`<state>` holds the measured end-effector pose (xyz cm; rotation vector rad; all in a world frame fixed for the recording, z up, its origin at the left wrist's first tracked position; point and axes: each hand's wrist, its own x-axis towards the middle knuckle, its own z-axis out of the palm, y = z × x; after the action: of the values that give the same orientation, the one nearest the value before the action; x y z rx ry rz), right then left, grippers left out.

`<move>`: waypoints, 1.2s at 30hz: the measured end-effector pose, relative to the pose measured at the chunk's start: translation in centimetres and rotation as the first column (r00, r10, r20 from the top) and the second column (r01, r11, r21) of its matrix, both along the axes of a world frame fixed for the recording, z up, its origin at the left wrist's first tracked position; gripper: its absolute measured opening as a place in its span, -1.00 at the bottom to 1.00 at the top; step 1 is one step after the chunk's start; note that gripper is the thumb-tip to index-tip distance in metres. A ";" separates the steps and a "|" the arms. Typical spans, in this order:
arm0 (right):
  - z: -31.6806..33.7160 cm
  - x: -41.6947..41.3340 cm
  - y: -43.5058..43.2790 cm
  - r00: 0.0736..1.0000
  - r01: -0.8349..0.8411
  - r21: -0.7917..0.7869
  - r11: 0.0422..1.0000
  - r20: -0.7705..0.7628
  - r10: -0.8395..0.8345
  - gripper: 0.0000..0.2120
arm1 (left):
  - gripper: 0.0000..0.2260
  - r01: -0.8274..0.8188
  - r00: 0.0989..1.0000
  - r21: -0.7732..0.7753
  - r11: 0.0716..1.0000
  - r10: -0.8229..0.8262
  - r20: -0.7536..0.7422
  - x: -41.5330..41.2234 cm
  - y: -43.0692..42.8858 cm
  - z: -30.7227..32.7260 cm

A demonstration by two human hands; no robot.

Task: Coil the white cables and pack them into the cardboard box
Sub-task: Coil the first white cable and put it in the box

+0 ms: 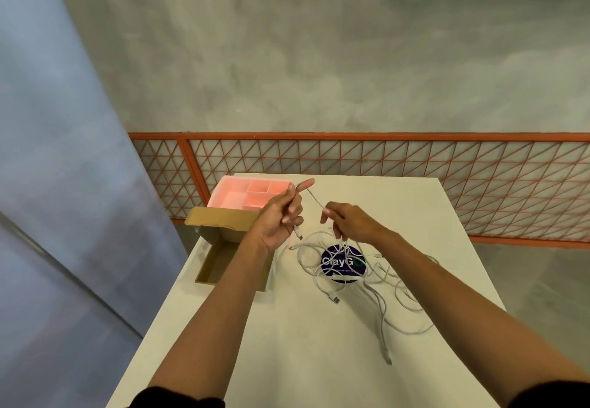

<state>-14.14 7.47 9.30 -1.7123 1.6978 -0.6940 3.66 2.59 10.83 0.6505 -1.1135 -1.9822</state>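
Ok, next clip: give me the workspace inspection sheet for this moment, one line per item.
Surface: white table, mostly bare toward the near edge.
Job's things: cardboard box open at the table's left edge, flaps up, nothing seen inside; white cables in a loose tangle, none coiled yet.
Clutter: pink divided tray behind the box; round dark blue sticker under the tangle.
Grippers: left hand closed around one cable near its plug; right hand pinching the same cable further along, above the table.
Cables: several plugs lie loose on the table; strands cross one another.
Surroundings: orange lattice railing, grey concrete wall.
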 end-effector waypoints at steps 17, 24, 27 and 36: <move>5.7 2.0 1.2 0.801 -0.319 0.369 0.873 -0.387 0.457 -0.69 | -0.68 -0.054 0.940 -0.094 0.994 0.082 0.330 -0.2 0.5 -2.8; 8.6 1.4 0.5 0.824 -0.254 0.160 0.954 -0.481 0.300 -0.75 | -0.71 0.081 0.895 -0.093 0.992 -0.032 0.444 -0.8 1.6 -2.0; 9.2 0.9 0.3 0.875 -0.250 0.059 0.966 -0.414 0.251 -0.74 | -0.70 0.124 0.889 -0.066 0.990 -0.081 0.451 -0.8 2.0 -1.9; 8.1 0.1 0.1 0.977 -0.075 -0.132 0.988 -0.207 0.046 -0.74 | -0.56 0.322 0.928 0.015 0.947 -0.319 0.194 -0.4 2.2 -1.5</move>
<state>-14.03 7.58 17.35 -1.9831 1.7601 -0.6398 3.29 4.80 9.28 0.6998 -1.4300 -2.2160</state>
